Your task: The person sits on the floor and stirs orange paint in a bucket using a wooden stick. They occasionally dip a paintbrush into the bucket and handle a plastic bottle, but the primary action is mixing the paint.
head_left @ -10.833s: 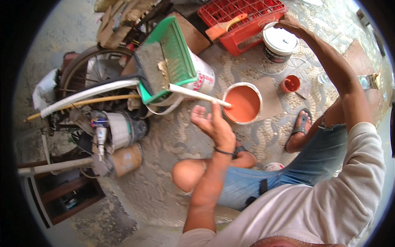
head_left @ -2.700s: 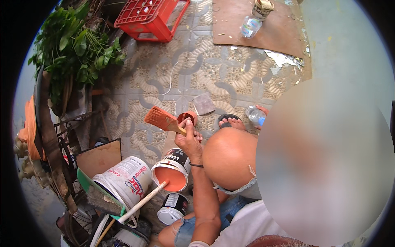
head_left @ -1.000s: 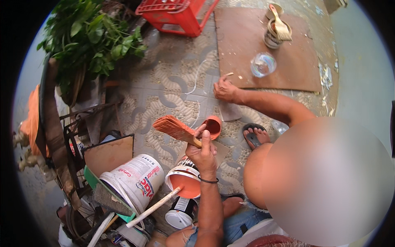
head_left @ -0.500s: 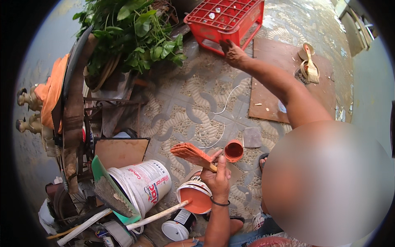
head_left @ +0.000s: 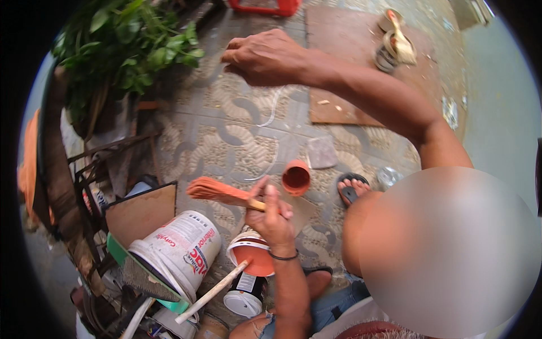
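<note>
Holding item: left hand [head_left: 272,214], fingers clamped on the wooden handle of a paintbrush [head_left: 223,192]
Paintbrush: orange-coated bristles pointing left, above the open paint can [head_left: 252,257]
Right hand [head_left: 265,56]: stretched out over the patterned floor [head_left: 237,141], fingers loosely curled, gripping nothing
Small orange cup [head_left: 296,177]: on the floor, just beside the brush hand
White bucket [head_left: 180,248]: left of the can

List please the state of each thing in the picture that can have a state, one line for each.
left hand: closed around the brush handle.
paintbrush: held level, bristles coated orange.
right hand: stretched out over the tiled floor, holding nothing.
paint can: open, orange paint inside.
small orange cup: open, lying on its side.
white bucket: tipped over.
small white can: lid on.
</note>
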Available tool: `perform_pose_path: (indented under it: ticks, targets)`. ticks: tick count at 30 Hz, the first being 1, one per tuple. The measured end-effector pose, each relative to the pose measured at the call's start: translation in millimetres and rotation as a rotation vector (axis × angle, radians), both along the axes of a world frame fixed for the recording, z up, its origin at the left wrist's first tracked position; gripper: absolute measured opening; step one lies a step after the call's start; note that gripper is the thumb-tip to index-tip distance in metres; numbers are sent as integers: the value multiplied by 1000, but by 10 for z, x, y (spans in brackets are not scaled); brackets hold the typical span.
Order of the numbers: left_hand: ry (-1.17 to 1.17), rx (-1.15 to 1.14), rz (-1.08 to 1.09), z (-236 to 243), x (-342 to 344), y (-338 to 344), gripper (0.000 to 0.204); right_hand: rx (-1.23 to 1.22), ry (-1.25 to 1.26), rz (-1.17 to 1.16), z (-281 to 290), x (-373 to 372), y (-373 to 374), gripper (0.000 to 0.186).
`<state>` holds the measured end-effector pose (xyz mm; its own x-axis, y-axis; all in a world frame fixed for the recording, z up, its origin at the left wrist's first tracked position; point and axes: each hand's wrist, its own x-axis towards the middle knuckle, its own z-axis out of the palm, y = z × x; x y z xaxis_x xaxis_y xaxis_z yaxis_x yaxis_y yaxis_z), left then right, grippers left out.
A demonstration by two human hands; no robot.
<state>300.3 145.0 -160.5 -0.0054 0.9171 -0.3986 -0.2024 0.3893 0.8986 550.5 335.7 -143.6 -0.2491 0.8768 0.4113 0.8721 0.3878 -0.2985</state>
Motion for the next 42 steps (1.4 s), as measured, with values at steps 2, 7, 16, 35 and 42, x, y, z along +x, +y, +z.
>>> perform_pose_path:
  ticks: [2, 7, 16, 35, 42]
  targets:
    - [27, 55, 6, 41, -79, 13, 25, 132, 132, -87, 550, 231, -947, 29]
    - [49, 85, -59, 91, -18, 151, 27, 372, 344, -1096, -638, 2781, -2753, 25]
    - [-315, -206, -462, -949, 1183, 1001, 36, -776, 184, -1622, -3005, 4982, -5229, 71]
    - [227, -332, -697, -1868, 1515, 1323, 30, -604, 553, -1423, -2616, 3480, -4558, 57]
    - [370, -343, -731, -1763, 1065, 1437, 30, -665, 442, -1477, -2322, 2771, -4216, 64]
